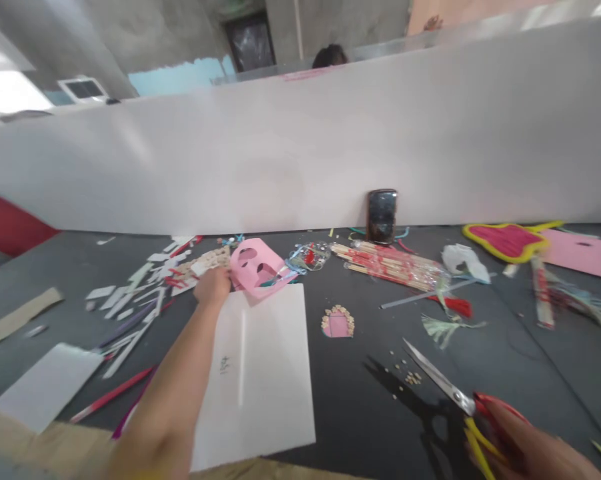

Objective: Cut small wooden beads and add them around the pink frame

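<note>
My left hand [213, 285] reaches forward over a white sheet of paper [260, 380] and grips the left edge of a pink paper cutout [257, 265] with holes cut in it. My right hand [535, 450] is at the lower right, its fingers through the red and yellow handles of a pair of scissors [443, 381]. The scissor blades point up and left over the dark table [355, 407]. A small pink piece with a beaded border [338, 323] lies between the two hands.
A white partition wall [300, 153] closes off the far edge, with a dark phone [381, 215] propped against it. Wooden sticks in plastic [390, 265], paper strips [130, 300], a red and yellow shape [505, 240], pink paper [585, 255] and tassels litter the table.
</note>
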The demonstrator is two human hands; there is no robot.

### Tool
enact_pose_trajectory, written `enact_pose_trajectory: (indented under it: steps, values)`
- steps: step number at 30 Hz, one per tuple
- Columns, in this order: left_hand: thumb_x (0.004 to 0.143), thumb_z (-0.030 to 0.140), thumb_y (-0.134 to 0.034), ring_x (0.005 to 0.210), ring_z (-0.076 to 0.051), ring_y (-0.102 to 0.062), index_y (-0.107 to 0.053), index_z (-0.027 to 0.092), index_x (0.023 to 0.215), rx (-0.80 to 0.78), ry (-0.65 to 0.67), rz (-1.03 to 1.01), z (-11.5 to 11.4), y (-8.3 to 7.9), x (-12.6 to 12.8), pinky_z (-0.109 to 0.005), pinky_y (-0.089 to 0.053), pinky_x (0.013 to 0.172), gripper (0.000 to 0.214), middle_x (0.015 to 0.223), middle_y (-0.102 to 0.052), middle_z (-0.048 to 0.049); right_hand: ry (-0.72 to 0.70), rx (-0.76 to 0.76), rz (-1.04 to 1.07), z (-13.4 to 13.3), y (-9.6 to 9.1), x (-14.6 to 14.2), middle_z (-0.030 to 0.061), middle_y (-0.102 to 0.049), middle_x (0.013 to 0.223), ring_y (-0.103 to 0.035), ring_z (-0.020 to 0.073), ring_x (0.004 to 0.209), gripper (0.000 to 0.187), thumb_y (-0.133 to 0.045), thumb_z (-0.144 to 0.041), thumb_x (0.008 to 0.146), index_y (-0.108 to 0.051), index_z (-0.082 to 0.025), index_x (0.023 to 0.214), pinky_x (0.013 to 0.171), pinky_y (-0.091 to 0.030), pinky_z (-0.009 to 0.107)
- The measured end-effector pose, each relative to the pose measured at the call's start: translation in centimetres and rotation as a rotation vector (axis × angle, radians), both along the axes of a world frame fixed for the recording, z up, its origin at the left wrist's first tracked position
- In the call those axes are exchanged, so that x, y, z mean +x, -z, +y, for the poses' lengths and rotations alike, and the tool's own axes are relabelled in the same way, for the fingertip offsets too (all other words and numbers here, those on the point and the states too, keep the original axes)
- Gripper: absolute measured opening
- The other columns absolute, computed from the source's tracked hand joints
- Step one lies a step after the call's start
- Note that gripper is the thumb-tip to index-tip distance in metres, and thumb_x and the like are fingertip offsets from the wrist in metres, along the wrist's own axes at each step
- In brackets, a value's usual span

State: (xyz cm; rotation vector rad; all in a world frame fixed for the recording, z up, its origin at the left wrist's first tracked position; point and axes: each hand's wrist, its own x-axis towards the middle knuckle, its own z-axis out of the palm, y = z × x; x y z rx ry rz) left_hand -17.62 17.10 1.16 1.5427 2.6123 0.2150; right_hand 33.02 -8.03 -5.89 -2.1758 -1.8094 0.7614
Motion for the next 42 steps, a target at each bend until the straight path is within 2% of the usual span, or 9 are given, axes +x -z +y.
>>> enact_pose_trajectory:
  steps: [4,6,12,16,19,24,28,32,42]
  values:
    - [0.091,0.026,-0.041,0.104,-0.026,-0.059,-0.059,0.018,0.105,0.188,0.222,-0.010,-4.0,-1.9,5.9,-0.038,-0.048,0.087,0.024,0.112,-0.062,-0.0094,0.041,0.004,-0.238,1.5,-4.5,-0.4,0.0086,-0.066,0.072,-0.065,0.0296,0.066,0.016,-0.056,-0.044,0.071,-0.050,-0.031,0.078,0.060,-0.045,0.038]
    - [0.087,0.026,-0.044,0.102,-0.023,-0.059,-0.061,0.020,0.091,0.375,0.584,-0.183,-7.3,-1.9,10.7,-0.036,-0.047,0.091,0.018,0.107,-0.064,-0.0078,0.041,-0.068,-0.356,2.2,-6.0,-0.4,0.0080,-0.064,0.072,-0.064,0.0274,0.065,0.018,-0.050,-0.043,0.076,-0.050,-0.026,0.081,0.059,-0.043,0.036]
    - [0.084,0.011,-0.043,0.118,-0.022,-0.052,-0.060,0.022,0.083,0.129,1.288,-0.654,-16.6,0.0,26.6,-0.040,-0.042,0.101,0.021,0.125,-0.060,-0.0083,-0.027,-0.081,-0.403,3.1,-7.2,-1.3,0.0140,-0.067,0.091,-0.064,0.0273,0.084,0.025,-0.047,-0.040,0.084,-0.056,-0.018,0.089,0.067,-0.042,0.033]
    - [0.086,0.013,-0.040,0.129,-0.022,-0.044,-0.058,0.019,0.092,0.109,1.475,-0.790,-17.7,0.8,33.6,-0.040,-0.033,0.108,0.019,0.133,-0.054,-0.0141,-0.077,-0.057,-0.387,3.0,-6.9,-1.5,0.0141,-0.068,0.096,-0.065,0.0239,0.088,0.018,-0.048,-0.024,0.084,-0.060,-0.015,0.094,0.070,-0.042,0.029]
    - [0.086,0.013,-0.038,0.119,-0.023,-0.052,-0.056,0.019,0.093,0.110,1.409,-0.753,-17.3,1.3,36.5,-0.040,-0.037,0.103,0.020,0.122,-0.060,-0.0149,-0.064,-0.034,-0.388,2.7,-6.7,-1.4,0.0146,-0.068,0.095,-0.066,0.0226,0.084,0.019,-0.046,-0.017,0.084,-0.061,-0.013,0.095,0.069,-0.043,0.029]
    - [0.086,0.013,-0.036,0.093,-0.025,-0.060,-0.055,0.018,0.089,0.091,1.324,-0.679,-17.2,2.3,37.9,-0.040,-0.045,0.087,0.020,0.092,-0.065,-0.0127,-0.080,0.049,-0.394,1.6,-7.0,-1.3,0.0175,-0.065,0.102,-0.062,0.0268,0.095,0.023,-0.049,-0.021,0.086,-0.061,-0.011,0.103,0.079,-0.043,0.033]
    - [0.088,0.014,-0.036,0.090,-0.023,-0.060,-0.054,0.019,0.091,0.083,1.267,-0.652,-17.3,2.6,38.2,-0.036,-0.046,0.083,0.019,0.090,-0.065,-0.0100,-0.135,0.116,-0.365,1.3,-8.3,0.2,0.0129,-0.065,0.102,-0.059,0.0252,0.099,0.019,-0.057,-0.024,0.083,-0.065,-0.016,0.098,0.085,-0.042,0.031]
    - [0.089,0.016,-0.037,0.097,-0.021,-0.060,-0.055,0.020,0.090,0.123,1.222,-0.669,-16.7,1.8,38.2,-0.034,-0.046,0.088,0.018,0.096,-0.065,-0.0080,-0.025,0.189,-0.354,3.1,-9.5,4.0,0.0071,-0.066,0.102,-0.062,0.0188,0.091,0.025,-0.041,-0.027,0.093,-0.062,-0.021,0.106,0.077,-0.044,0.027]
    - [0.086,0.017,-0.049,0.114,-0.023,-0.052,-0.061,0.021,0.083,0.339,1.002,-0.561,-15.2,1.4,30.3,-0.043,-0.038,0.103,0.013,0.106,-0.064,-0.0076,0.159,0.121,-0.381,11.0,-6.5,9.4,0.0070,-0.059,0.114,-0.059,0.0188,0.095,0.030,-0.055,-0.035,0.090,-0.056,-0.018,0.114,0.081,-0.051,0.040]
